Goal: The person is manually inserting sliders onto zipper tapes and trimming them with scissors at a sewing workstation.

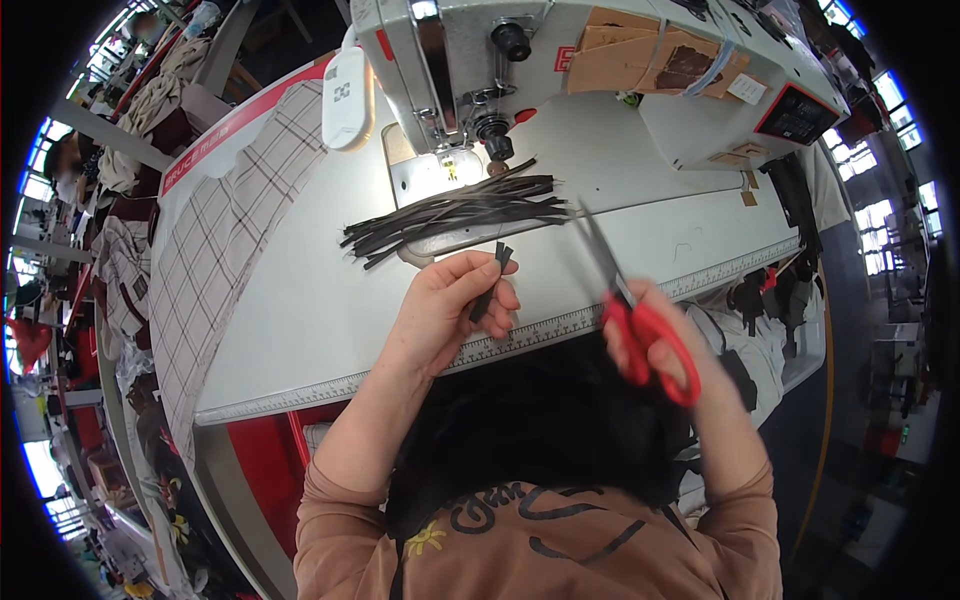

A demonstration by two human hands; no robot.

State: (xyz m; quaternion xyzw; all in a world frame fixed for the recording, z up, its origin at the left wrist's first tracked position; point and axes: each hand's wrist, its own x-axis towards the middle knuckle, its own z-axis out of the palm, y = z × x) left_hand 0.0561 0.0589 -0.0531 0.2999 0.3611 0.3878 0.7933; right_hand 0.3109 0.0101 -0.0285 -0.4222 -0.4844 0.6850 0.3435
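Note:
My left hand (452, 305) pinches a short dark strip (492, 280) upright between thumb and fingers, above the table's front edge. My right hand (665, 340) grips red-handled scissors (630, 300), blades pointing up and away toward the strips. A loose bundle of several long dark strips (460, 215) lies on the white sewing table (300, 300) just below the needle of the sewing machine (560, 60). A dark cloth (540, 420) covers my lap between my forearms.
A checked fabric (215, 260) hangs over the table's left end. A ruler strip (560, 325) runs along the table's front edge. Cardboard pieces (650, 55) are taped on the machine body. Heaps of cloth and other workstations fill the left side.

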